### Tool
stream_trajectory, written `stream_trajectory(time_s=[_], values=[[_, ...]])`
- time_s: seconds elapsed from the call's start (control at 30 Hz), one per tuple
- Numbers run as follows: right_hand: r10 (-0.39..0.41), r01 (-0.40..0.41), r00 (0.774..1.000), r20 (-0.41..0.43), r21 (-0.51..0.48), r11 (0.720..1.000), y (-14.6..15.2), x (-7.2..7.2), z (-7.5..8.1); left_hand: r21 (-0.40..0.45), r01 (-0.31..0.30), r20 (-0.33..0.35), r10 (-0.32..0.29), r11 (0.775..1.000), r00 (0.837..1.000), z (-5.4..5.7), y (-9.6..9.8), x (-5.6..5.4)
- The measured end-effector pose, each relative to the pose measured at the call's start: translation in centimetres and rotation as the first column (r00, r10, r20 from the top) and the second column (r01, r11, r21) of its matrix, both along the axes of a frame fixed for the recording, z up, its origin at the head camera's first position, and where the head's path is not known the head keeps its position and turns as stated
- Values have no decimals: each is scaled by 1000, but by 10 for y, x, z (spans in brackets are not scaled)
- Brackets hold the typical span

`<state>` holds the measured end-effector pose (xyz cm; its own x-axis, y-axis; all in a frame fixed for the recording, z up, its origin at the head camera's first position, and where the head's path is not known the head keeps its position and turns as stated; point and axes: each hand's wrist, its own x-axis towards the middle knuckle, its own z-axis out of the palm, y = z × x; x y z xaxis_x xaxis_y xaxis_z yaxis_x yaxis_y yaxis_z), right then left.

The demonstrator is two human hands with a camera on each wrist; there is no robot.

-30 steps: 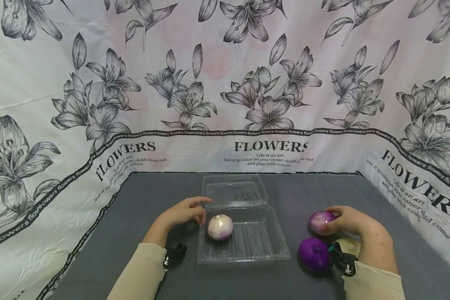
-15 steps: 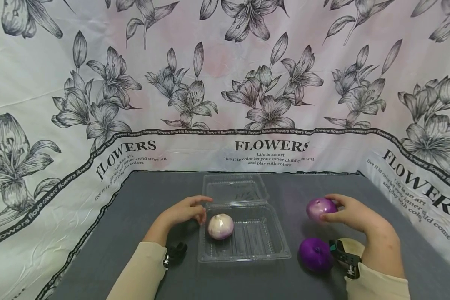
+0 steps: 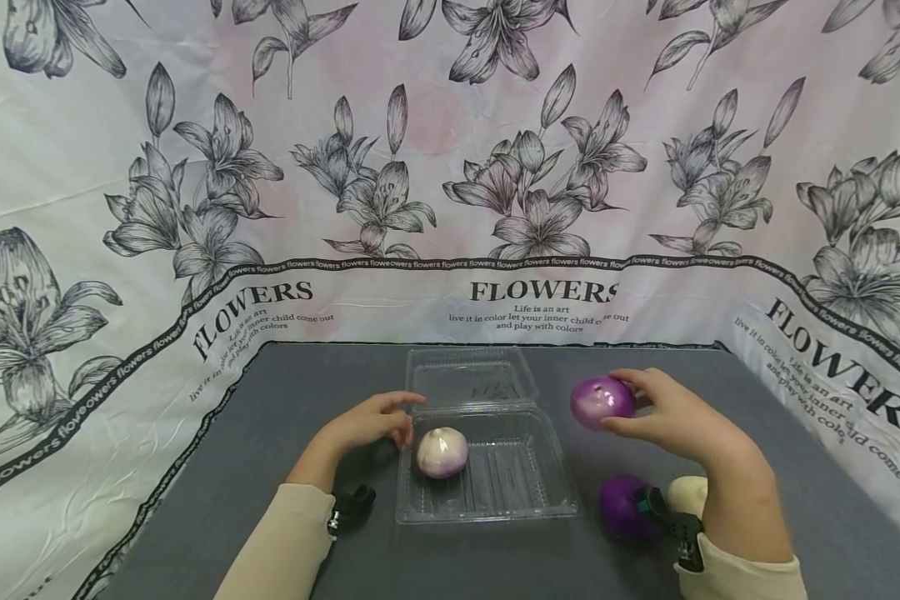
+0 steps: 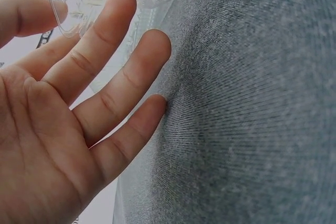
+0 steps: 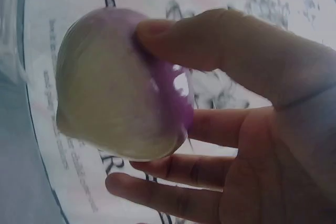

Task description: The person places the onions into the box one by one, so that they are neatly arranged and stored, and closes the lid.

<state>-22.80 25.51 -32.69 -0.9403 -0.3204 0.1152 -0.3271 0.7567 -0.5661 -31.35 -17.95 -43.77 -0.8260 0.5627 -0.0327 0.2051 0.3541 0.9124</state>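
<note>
My right hand holds a shiny purple-and-white onion above the table, right of the clear plastic box. In the right wrist view the thumb presses one side of the onion and fingers support the other. A paler, whitish onion sits in the left part of the box. My left hand lies at the box's left edge, fingers loosely extended. In the left wrist view the left hand touches the clear rim near the thumb; its other fingers are spread, holding nothing.
A dark purple round vegetable and a cream-coloured round one stand on the grey table beneath the right wrist, partly hidden. The box's lid lies folded back. A flower-printed cloth hangs behind and at both sides.
My right hand has lifted the purple-and-white onion off the table and carried it left toward the box. My left hand and the box have stayed in place.
</note>
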Motion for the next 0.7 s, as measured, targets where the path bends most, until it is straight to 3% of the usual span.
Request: stream_trajectory(time_s=[0.37, 0.7], values=[[70, -70, 995, -66, 1, 998, -37, 2, -1, -3, 2, -9, -2, 1000, 1000, -2, -2, -2], [129, -127, 990, -58, 48, 991, -59, -1, -12, 5, 9, 0, -9, 1000, 1000, -2, -2, -2]])
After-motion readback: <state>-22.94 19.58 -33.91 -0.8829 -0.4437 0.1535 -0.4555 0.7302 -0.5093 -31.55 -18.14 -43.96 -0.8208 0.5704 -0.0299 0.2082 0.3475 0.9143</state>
